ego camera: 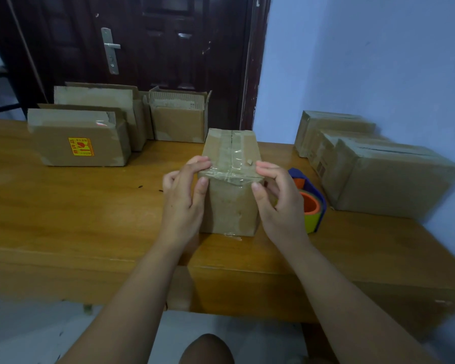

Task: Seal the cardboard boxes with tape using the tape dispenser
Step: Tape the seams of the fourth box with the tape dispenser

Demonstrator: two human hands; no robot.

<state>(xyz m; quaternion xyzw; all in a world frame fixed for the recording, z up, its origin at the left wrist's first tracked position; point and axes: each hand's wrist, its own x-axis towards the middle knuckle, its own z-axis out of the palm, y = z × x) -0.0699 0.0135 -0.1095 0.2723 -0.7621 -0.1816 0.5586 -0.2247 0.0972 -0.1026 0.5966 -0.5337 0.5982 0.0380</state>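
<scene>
One middle box (230,206), three right boxes (397,179) and three far left boxes (79,137) are sitting out. One tape dispenser (313,203) is lying near them.

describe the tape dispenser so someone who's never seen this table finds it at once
On the wooden table, find the middle box that the left hand and right hand grip at its taped top edge. Just to its right, before the row of boxes by the wall, lies the tape dispenser. Unlike its brown neighbours, it has a blue body and an orange core.
</scene>
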